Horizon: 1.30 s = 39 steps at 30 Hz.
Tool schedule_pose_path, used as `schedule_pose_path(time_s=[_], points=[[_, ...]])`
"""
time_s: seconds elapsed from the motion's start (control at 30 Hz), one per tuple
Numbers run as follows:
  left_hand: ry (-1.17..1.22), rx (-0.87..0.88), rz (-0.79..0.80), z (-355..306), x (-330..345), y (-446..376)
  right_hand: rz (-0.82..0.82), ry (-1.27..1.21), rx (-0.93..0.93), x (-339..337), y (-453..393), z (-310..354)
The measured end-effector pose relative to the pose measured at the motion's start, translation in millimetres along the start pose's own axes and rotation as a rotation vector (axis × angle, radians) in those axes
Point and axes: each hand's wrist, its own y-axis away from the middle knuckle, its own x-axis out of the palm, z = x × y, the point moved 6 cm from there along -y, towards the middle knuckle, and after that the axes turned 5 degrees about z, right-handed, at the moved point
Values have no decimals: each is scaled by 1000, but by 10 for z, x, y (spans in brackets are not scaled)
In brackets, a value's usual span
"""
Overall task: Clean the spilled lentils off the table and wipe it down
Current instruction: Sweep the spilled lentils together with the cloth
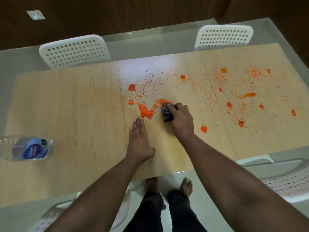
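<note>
The right hand (181, 120) grips a bunched grey cloth (166, 112), fingers curled over its top, pressing it against the lentils (146, 110) heaped at mid-table. The left hand (138, 139) lies flat, fingers straight, fingertips at the heap's near edge, holding nothing. The cloth looks soft and light; hold it by the bunch. Lentils are small, loose, likely to roll; more are scattered rightward across the table (66, 106)

White perforated chairs (75, 50) — dark wooden wall (117, 12)
</note>
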Motion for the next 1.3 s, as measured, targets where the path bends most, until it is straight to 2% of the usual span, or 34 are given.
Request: schedule_pose_path(time_s=[0.2,0.4,0.5,0.7,0.8,0.97,1.13,1.3], points=[[4,-32,-12,-212,175,76,-63,-26,-114,-154,620,-66],[71,-38,-31,-505,308,78,9,53,-208,192,1405,-248],[48,-62,-46,-584,364,59,1,68,-203,243,1306,-467],[12,-64,-50,-755,458,2,10,36,-40,-76,399,-896],[17,-50,-45,-891,514,-27,1,11,-25,-227,188,-1019],[22,-7,-30,-1110,606,-81,-59,-7,-132,-318,607,-1036],[25,14,-11,-1278,688,-174,-19,71,-194,-83,1290,-1253],[-50,-24,-35,-1446,779,-310,-11,73,-160,-141,953,-1631]])
